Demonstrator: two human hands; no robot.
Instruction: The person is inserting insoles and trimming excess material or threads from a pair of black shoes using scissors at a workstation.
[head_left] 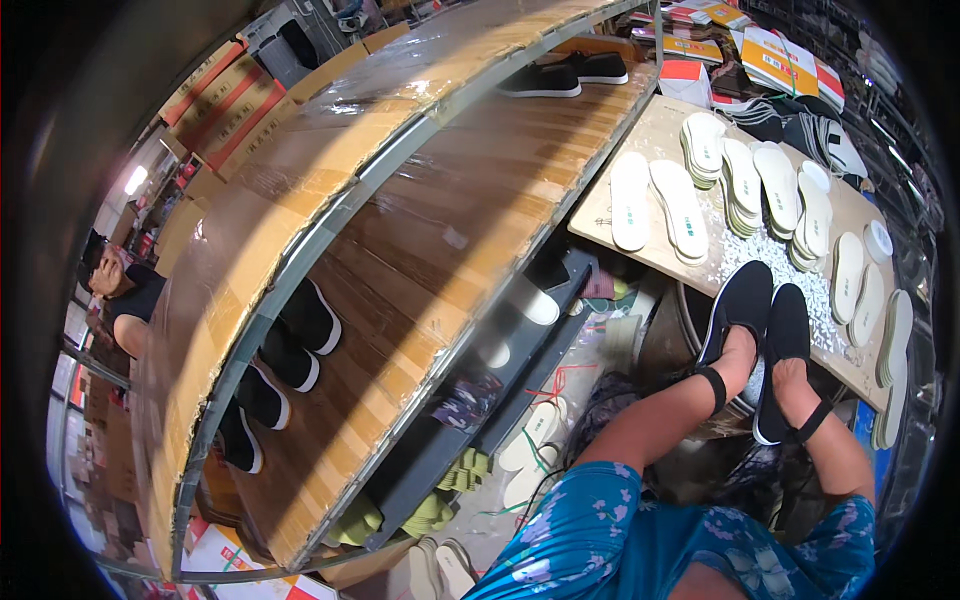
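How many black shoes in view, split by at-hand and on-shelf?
Shoe at the left hand: 1
Second shoe at the right hand: 1
Shoes at far end of the brown shelf: 2
Shoes at its left end: 4
Total: 8

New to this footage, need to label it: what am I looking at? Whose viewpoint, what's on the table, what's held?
There is no machine: a person works with two bare hands. The one picture comes from the left of two wide fisheye cameras on their head, looking down, so straight edges bend.

The left hand and right hand are each tucked into a black shoe, the left shoe and right shoe side by side, toes pointing away. The fingers are hidden inside.

On the pale table lie white insoles, some stacked. To the left, a cardboard-lined rack holds more black shoes.
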